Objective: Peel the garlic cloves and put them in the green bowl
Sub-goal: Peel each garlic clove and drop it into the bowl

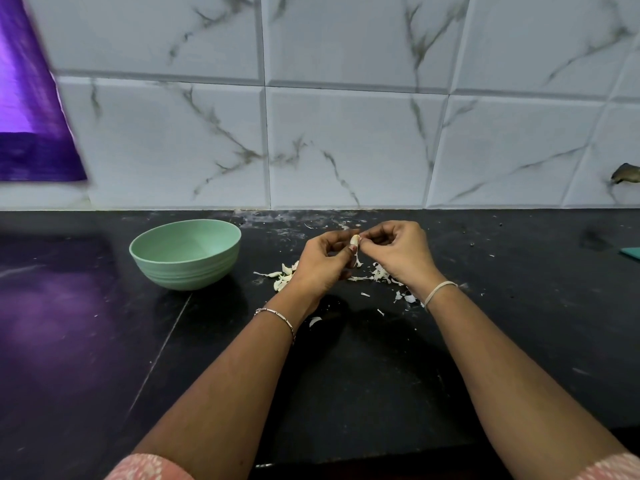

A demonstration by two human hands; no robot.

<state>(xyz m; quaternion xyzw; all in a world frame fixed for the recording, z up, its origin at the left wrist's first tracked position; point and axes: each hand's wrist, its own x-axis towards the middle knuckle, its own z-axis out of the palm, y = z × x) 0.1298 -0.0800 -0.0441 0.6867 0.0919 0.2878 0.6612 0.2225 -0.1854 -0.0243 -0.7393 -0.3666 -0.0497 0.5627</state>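
Above the black counter (104, 341), near its far edge, both hands meet around a single garlic clove (354, 240). Curled fingers of the left hand (320, 263) grip the clove from below and the left, while the right hand (398, 252) pinches at its top with thumb and forefinger. A thin strip of skin (357, 259) hangs down from the clove between the two hands. Loose garlic peels (284, 275) lie scattered on the counter under and beside the hands, more of them to the right near the right wrist. Well left of the hands stands the green bowl (185, 254), upright; no cloves can be seen inside it from this angle. Behind it all rises a wall of white marbled tiles (346, 133), with a purple cloth (31, 126) at the far left.
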